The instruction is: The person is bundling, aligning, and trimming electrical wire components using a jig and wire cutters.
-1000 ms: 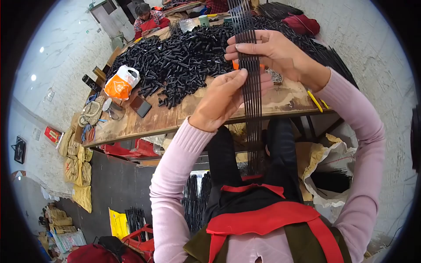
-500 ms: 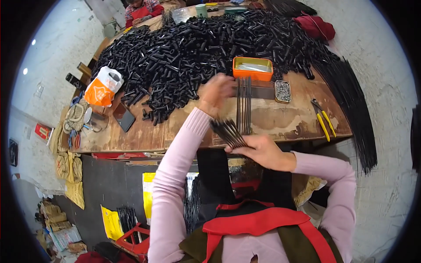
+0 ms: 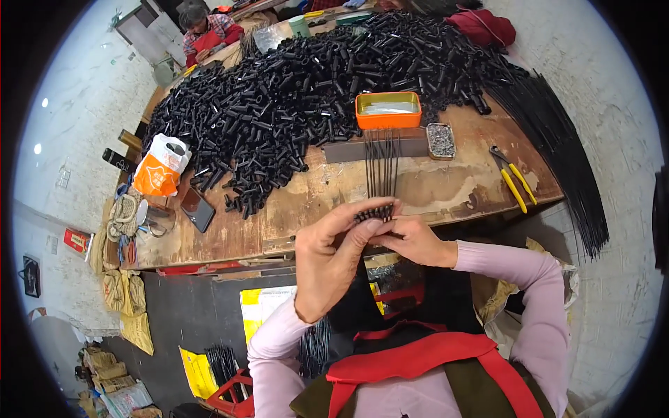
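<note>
Hands: left hand (image 3: 326, 256) and right hand (image 3: 420, 241) both gripping the near ends of a small bunch of rods (image 3: 382, 167), at the near edge of the counter (image 3: 293, 216); rods point to 12 o'clock. Progress: bunch gathered, ends roughly level. Sheaf (image 3: 557, 157) at 2 o'clock and tubes (image 3: 272, 104) heaped at 11 lie unhandled; by my reckoning, plenty left. Materials: rods thin, straight, dark; tubes short, hollow, glossy black; counter worn, stained wood.

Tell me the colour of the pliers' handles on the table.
The pliers' handles are yellow, best seen in the head view.
</note>
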A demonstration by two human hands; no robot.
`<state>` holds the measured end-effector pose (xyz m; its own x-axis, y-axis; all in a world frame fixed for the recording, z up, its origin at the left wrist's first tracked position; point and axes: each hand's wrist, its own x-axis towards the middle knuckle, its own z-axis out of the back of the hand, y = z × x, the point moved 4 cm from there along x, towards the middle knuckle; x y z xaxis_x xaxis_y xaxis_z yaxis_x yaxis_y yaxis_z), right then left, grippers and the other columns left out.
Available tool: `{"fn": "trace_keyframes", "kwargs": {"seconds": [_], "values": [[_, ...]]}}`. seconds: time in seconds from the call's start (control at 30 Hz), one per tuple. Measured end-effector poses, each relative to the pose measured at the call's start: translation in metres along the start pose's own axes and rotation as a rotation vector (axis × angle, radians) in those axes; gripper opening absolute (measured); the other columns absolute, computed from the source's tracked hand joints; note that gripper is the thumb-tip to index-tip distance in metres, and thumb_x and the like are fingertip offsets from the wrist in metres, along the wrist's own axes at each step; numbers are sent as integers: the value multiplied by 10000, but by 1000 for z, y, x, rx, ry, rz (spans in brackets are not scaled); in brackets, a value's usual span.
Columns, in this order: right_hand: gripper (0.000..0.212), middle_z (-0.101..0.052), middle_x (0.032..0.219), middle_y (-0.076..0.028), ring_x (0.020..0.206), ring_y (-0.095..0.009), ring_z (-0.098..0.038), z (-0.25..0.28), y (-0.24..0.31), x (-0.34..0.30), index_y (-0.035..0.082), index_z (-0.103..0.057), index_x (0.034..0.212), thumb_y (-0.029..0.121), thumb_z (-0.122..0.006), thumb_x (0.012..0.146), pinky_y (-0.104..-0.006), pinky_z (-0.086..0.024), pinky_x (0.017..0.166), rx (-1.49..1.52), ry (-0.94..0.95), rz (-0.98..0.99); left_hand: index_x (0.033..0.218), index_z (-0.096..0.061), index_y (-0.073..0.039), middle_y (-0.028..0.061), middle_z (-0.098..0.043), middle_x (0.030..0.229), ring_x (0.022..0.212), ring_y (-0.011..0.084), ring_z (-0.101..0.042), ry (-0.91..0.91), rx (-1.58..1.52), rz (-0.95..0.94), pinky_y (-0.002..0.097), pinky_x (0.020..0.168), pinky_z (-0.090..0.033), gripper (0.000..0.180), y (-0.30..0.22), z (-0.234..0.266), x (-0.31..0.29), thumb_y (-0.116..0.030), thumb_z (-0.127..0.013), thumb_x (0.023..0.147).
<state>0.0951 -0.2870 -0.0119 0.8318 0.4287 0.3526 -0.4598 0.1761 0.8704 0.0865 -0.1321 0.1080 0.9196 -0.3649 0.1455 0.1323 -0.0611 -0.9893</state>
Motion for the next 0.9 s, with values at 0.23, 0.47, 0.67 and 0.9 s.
{"fn": "trace_keyframes", "kwargs": {"seconds": [0.23,0.47,0.67,0.9], "values": [[221,-633,1041,-148,976,-335,-609,78,13,45,16,-616,998,222,-579,925,-406,-492,805,-632,175,63,1143,-617,86,206,-656,1117,1084,275,-633,11,67,-3,380,935,-543,240,20,0,-9,98,-570,909],[132,-669,819,-211,792,-403,-661,157,-90,179,-20,-668,848,83,-594,816,-496,-513,707,-965,-55,49,1220,-525,62,230,-574,1276,1188,277,-577,80,-142,-106,397,1014,-491,336,11,-10,-5,98,-580,890],[173,-664,828,-259,814,-413,-670,159,-110,194,-29,-692,874,88,-621,769,-474,-540,738,-1133,42,-165,1282,-493,66,224,-589,1251,1177,279,-586,82,-170,-59,387,1006,-498,394,2,-12,-10,88,-571,896],[171,-665,806,-175,758,-306,-664,151,-8,162,-29,-684,922,105,-644,824,-366,-517,694,-737,-62,35,1232,-585,47,174,-589,1273,1147,232,-599,8,-118,8,356,974,-518,332,7,-7,-7,76,-568,901]]}}
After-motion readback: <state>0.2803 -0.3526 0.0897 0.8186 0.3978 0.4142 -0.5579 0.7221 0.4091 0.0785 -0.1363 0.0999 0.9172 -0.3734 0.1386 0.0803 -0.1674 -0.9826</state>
